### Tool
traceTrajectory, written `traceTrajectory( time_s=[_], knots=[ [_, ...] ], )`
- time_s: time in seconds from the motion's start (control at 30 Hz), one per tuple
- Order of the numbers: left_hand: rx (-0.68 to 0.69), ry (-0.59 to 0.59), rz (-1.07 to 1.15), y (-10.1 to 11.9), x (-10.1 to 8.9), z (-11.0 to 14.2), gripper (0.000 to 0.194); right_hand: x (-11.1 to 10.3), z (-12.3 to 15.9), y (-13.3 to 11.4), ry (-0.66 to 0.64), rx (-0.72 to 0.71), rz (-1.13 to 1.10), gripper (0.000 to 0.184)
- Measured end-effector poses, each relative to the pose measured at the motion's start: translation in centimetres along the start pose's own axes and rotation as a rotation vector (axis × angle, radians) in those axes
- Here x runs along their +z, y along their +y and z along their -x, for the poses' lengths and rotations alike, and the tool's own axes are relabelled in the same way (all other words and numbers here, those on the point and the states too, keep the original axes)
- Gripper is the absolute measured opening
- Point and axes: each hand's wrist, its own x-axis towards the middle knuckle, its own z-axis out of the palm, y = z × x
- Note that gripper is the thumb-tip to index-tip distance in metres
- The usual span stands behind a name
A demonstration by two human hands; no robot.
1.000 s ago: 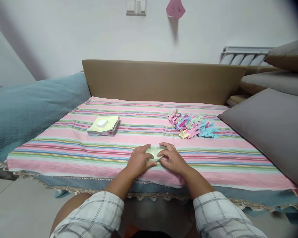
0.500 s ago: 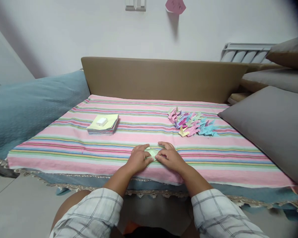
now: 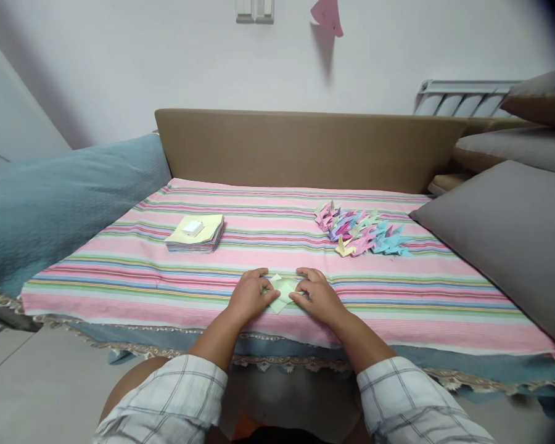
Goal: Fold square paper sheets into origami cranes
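Observation:
A pale green piece of folded paper [image 3: 284, 293] lies low over the striped cloth, between my two hands. My left hand [image 3: 252, 293] pinches its left edge between thumb and forefinger. On the opposite side, my right hand [image 3: 317, 296] grips the right edge the same way, thumb at the front. The paper shows creases and a point toward me; the parts under my fingertips are hidden.
A stack of square coloured paper [image 3: 195, 240] with a small white box [image 3: 193, 229] on top sits left. Several folded paper cranes [image 3: 361, 231] lie in a cluster to the right. Grey cushions [image 3: 499, 228] border the striped cloth [image 3: 120, 271], before a brown backrest [image 3: 296, 151].
More of the green paper shows now, opened wider with a point toward me. My left hand has shifted slightly left, away from my right. The whole view has moved a little.

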Motion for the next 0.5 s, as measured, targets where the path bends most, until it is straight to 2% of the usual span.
traceTrajectory(
  time_s=[0.13,0.3,0.5],
  knots=[
    [-0.057,0.0,0.018,-0.2,-0.1,-0.1,0.016,0.0,0.1,-0.4,0.013,-0.002,0.013,0.014],
    [-0.039,0.006,-0.029,-0.1,0.0,-0.2,0.014,0.5,0.1,-1.3,0.059,0.039,0.076,0.023],
    [-0.05,0.015,-0.068,0.1,-0.3,0.0,0.018,1.0,0.0,-1.7,0.066,0.08,0.098,0.015]
  ],
)
